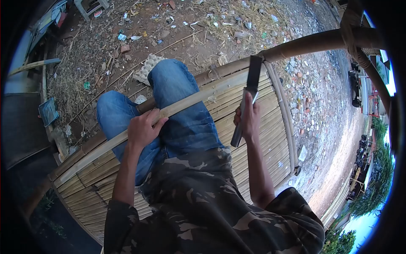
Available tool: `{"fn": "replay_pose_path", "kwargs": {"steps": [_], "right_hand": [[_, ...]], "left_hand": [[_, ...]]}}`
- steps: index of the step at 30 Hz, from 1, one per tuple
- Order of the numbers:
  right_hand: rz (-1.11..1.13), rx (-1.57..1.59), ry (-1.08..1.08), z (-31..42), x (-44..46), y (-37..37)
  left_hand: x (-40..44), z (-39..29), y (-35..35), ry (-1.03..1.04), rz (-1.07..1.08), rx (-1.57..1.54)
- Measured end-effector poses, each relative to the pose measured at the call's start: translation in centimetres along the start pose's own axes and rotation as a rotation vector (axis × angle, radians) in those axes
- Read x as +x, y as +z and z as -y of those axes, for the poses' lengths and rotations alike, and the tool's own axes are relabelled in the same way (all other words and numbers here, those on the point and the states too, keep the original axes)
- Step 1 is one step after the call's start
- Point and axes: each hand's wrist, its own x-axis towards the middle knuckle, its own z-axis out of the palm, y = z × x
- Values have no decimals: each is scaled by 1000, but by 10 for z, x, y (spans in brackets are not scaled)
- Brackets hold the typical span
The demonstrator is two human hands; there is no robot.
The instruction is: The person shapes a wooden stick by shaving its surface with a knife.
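Observation:
My left hand (pixel 144 128) is wrapped round a long pale bamboo strip (pixel 192 100). The strip lies across both thighs, running from the lower left to the upper right over a slatted bamboo bench (pixel 264 131). In my right hand (pixel 249 117) is a broad-bladed knife (pixel 253 74), gripped by its thick grey tubular handle. Its dark, blunt-ended blade points away from me, above the bench and close to the strip's right end. A few small shavings show on the strip between the hands.
A thick bamboo rail (pixel 304 45) borders the bench and meets a post at upper right. Littered ground (pixel 182 46) lies beyond my knees, with a grey egg tray (pixel 149 67) near them. A plastic stool (pixel 91 6) stands at the top left, a blue scoop-like thing (pixel 48 111) at left.

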Motion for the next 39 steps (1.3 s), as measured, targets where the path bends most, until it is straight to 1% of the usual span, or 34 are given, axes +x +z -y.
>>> {"fn": "replay_pose_path", "kwargs": {"steps": [1, 3, 5, 6, 7, 9, 11, 12, 13, 16, 17, 18, 19, 20, 21, 23, 24, 25, 27, 29, 30, 31, 33, 34, 35, 37, 38, 39], "right_hand": [[250, -310, 174, -21, -9, 15], [441, -256, 196, -24, -26, 21], [301, -58, 275, -10, -15, 12], [246, 60, 203, -1, -5, 2], [140, 123, 104, 10, -2, -5], [31, 63, 7, -8, 0, 3], [213, -236, 140, -38, -24, 25], [285, -167, 281, -42, -15, 14], [290, -163, 276, -26, -11, 6], [64, 120, 116, 10, 1, -18], [-55, 221, 20, 17, -1, -14], [11, 104, 76, 3, -6, -5], [80, -12, 121, -22, -8, 9], [321, -273, 93, -56, -14, 19], [340, -208, 186, -46, -22, 17], [225, -24, 268, -12, -9, 3], [130, 123, 189, -1, -2, -7], [37, 185, 85, 17, 1, -13], [-114, 194, -49, 4, 1, 1], [278, -217, 89, -39, -20, 26], [303, -247, 179, -39, -18, 19], [324, -228, 266, -20, -11, 7], [171, 66, 172, -1, 0, -9], [64, 170, 78, 12, 1, -12], [-58, 269, -9, 6, 6, -12], [174, -135, 139, -30, -7, 14], [333, -230, 180, -39, -25, 24], [351, -257, 251, -28, -21, 17]], "left_hand": [[1, -1, -1, -3, 23, 21], [10, 1, -3, 1, 38, 51], [2, 1, 2, 12, -34, -26], [-1, 1, 3, 6, -13, -25], [3, 1, 2, 13, -18, -7], [-1, 0, 2, 20, -26, 2], [2, 1, 0, 7, 29, 51], [8, 3, 0, 12, 17, 57], [10, 6, 2, 25, -24, 28], [1, 5, 3, 12, -24, 4], [1, 4, 3, 9, -27, 8], [0, 2, 4, 12, -26, 3], [1, 1, 4, -11, 25, 35], [4, 0, 3, -32, 75, 69], [5, 0, 2, -26, 70, 72], [1, 3, 3, 7, -23, -7], [-3, 3, 5, -2, -9, -6], [1, 5, 6, 12, -32, 1], [-2, 4, 7, 33, -49, 0], [3, 2, 5, 8, 24, 53], [5, 2, 3, 18, 20, 55], [10, 3, 1, 11, 10, 26], [1, 1, 3, -28, 29, -8], [4, 1, 4, -3, -2, 9], [4, 1, 4, 22, -35, 23], [2, 0, 3, -1, 8, 48], [5, -1, 2, -24, 54, 80], [8, 0, 3, -19, 47, 83]]}}
